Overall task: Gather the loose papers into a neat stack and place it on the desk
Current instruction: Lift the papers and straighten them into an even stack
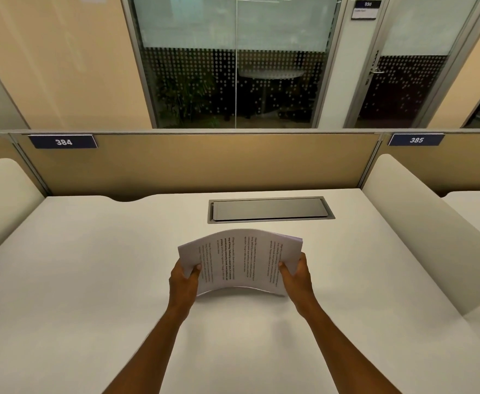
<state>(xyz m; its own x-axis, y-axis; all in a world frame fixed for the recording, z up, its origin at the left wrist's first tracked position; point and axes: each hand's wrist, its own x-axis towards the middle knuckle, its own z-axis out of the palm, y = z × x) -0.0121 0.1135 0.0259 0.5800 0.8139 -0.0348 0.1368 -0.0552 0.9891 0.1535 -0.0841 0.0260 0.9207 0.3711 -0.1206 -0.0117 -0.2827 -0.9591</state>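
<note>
A stack of white printed papers (241,261) is held above the middle of the white desk (91,265), bowed upward in an arch. My left hand (183,282) grips its left edge with the thumb on top. My right hand (297,275) grips its right edge the same way. The sheets lie together, with edges slightly fanned at the top right corner. Text runs sideways across the top page. The stack's near edge hangs just over the desk surface.
A grey cable hatch (270,210) is set into the desk behind the papers. A tan partition (199,163) with label 384 closes the back. White rounded side dividers (420,223) stand left and right. Glass walls lie beyond.
</note>
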